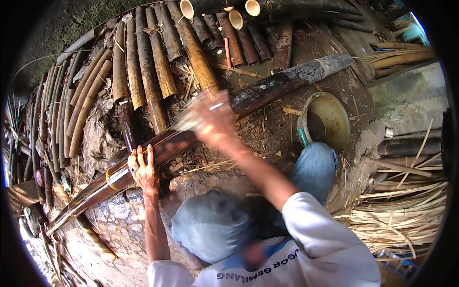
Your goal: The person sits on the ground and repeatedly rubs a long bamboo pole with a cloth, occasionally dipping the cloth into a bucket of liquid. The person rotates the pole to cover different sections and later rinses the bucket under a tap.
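Note:
A long dark, wet bamboo pole point(282, 87) lies slantwise across the work place, from lower left to upper right. My left hand point(143, 170) rests on its near side with the fingers stretched and apart. A pale yellow band point(111, 181) circles the pole left of that hand. Over the middle of the pole, my right hand point(213, 117) is smeared by motion. It is closed around a pale, bristly bundle of fibres point(189, 117), whose exact kind the blur hides. The bundle appears to touch the pole's surface.
Several bamboo poles point(155, 62) lean side by side beyond. A round bucket point(337, 112) stands beside my right knee, a little dark liquid inside. Dark cut bamboo point(287, 8) lies at the far edge. Split strips point(397, 215) are heaped at right, near a concrete block point(411, 93).

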A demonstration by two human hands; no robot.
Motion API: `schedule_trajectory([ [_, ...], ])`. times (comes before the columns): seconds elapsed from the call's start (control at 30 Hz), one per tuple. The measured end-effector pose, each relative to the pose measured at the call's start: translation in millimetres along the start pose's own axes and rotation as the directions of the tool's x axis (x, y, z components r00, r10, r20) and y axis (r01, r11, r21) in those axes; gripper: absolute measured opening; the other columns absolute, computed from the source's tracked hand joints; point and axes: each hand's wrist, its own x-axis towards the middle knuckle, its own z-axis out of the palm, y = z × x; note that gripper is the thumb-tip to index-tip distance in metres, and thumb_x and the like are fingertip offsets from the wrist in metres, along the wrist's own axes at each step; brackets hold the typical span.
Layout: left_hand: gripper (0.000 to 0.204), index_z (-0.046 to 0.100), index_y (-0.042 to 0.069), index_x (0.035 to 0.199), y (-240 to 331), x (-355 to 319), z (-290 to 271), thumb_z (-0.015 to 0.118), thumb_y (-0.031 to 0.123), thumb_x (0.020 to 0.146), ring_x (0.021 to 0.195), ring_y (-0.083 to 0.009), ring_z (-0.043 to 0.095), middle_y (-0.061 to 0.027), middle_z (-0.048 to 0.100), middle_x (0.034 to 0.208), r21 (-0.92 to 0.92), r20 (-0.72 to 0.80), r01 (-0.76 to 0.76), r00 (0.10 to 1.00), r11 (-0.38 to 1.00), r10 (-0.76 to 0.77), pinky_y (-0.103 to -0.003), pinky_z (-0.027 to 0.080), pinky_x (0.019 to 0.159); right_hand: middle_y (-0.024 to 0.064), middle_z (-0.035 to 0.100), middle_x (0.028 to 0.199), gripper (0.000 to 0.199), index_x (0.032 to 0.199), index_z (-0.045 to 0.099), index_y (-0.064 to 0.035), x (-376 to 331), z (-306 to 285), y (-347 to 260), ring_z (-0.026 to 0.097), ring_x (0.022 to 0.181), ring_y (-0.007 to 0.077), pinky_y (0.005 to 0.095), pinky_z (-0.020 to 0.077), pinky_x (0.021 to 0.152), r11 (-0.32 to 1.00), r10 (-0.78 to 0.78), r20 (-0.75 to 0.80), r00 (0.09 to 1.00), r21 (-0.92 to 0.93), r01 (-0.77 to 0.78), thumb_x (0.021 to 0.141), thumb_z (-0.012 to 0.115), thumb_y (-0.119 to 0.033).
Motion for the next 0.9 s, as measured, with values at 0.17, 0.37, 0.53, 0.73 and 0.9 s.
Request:
schedule_trajectory([
  [0.17, 0.092, 0.047, 0.018, 0.153, 1.0, 4.8, 7.3, 0.082, 0.021, 0.068, 0.137, -0.0372, 0.046, -0.0162, 0.051, 0.149, 0.081, 0.158, -0.009, 0.987, 0.997, -0.004, -0.053, 0.035, 0.117, 0.0234, 0.055, 0.14, 0.045, 0.136, 0.057, -0.0091, 29.8, -112.5, 163.8, 0.05, 0.132, 0.0453, 0.0606, 0.0477, 0.101, 0.775, 0.277, -0.349, 0.895, -0.47, -0.422, 0.095, 0.062, -0.027],
  [0.37, 0.09, 0.042, 0.022, 0.156, 22.0, 0.9, -13.1, 0.069, 0.005, 0.072, 0.146, -0.0381, 0.034, -0.0168, 0.042, 0.156, -0.003, 0.128, 0.092, 0.988, 0.996, -0.091, -0.054, 0.027, 0.121, 0.0155, 0.054, 0.139, 0.068, 0.143, 0.052, -0.0161, 3.6, 10.0, -8.3, 0.054, 0.123, 0.0421, 0.0604, 0.0406, 0.111, 0.887, 0.423, 0.357, 0.833, 0.028, -0.462, 0.08, 0.077, -0.024],
  [0.53, 0.133, 0.022, 0.03, 0.163, -3.7, 23.0, -34.9, 0.095, 0.052, 0.055, 0.135, -0.0372, 0.043, -0.0114, 0.05, 0.145, 0.052, 0.461, 0.11, 0.879, 0.993, -0.122, -0.053, 0.034, 0.117, 0.0135, 0.055, 0.134, 0.059, 0.133, 0.06, -0.0084, -10.6, 24.6, -4.9, 0.059, 0.115, 0.0306, 0.0425, 0.054, 0.095, 0.538, 0.513, 0.342, 0.787, 0.586, -0.606, 0.078, 0.078, -0.022],
  [0.73, 0.128, 0.036, 0.009, 0.155, -25.9, 41.0, -17.8, 0.096, 0.039, 0.046, 0.132, -0.0365, 0.047, -0.0137, 0.051, 0.144, -0.255, 0.464, 0.022, 0.88, 0.967, 0.102, -0.053, 0.031, 0.117, 0.0234, 0.046, 0.151, 0.06, 0.148, 0.048, -0.011, 25.1, -117.9, 186.5, 0.042, 0.142, 0.0416, 0.0573, 0.0328, 0.119, 0.796, 0.582, -0.157, 0.798, -0.089, -0.599, 0.096, 0.063, -0.034],
  [0.9, 0.116, 0.039, 0.01, 0.155, -7.9, 11.8, -18.9, 0.094, 0.026, 0.055, 0.133, -0.0344, 0.047, -0.0136, 0.052, 0.145, -0.096, 0.289, 0.017, 0.957, 0.995, 0.011, -0.052, 0.03, 0.117, 0.0146, 0.057, 0.137, 0.069, 0.139, 0.059, -0.0112, 5.3, -4.8, 29.3, 0.053, 0.121, 0.0409, 0.0474, 0.0464, 0.105, 0.927, 0.373, 0.284, 0.884, -0.062, -0.371, 0.079, 0.08, -0.039],
])
